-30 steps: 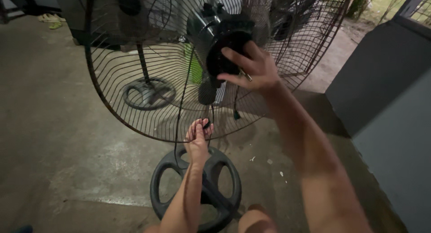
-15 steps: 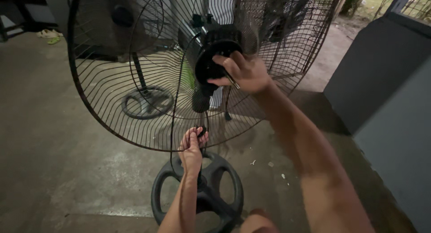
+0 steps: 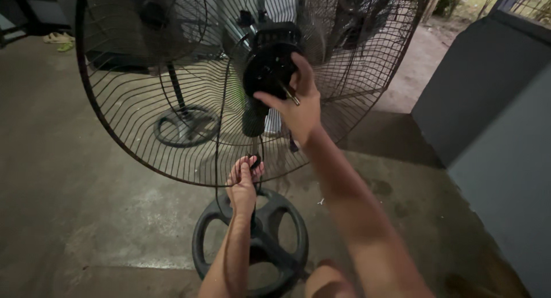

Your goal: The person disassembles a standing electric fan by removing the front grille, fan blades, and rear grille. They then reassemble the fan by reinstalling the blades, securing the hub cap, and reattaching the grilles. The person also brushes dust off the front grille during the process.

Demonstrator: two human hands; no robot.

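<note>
Fingers (image 3: 298, 97) of right hand (image 3: 301, 105) around fan motor (image 3: 270, 68).

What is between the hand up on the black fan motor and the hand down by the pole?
In the head view, between the right hand and the left hand lie the black motor neck and curved grille wires.

a pedestal fan stands on a concrete floor (image 3: 86, 217), its wire guard (image 3: 143, 131) filling the upper middle of the view. the motor housing (image 3: 270, 62) sits at the guard's centre, with the right hand (image 3: 298, 103) on its right side. below it, the left hand (image 3: 244, 180) grips the fan's pole at the guard's lower rim. the round base (image 3: 249, 240) lies on the floor under that hand. behind the guard, to the left, stands a second fan's base (image 3: 186, 126). a wall (image 3: 493, 131) runs along the right edge.
</note>
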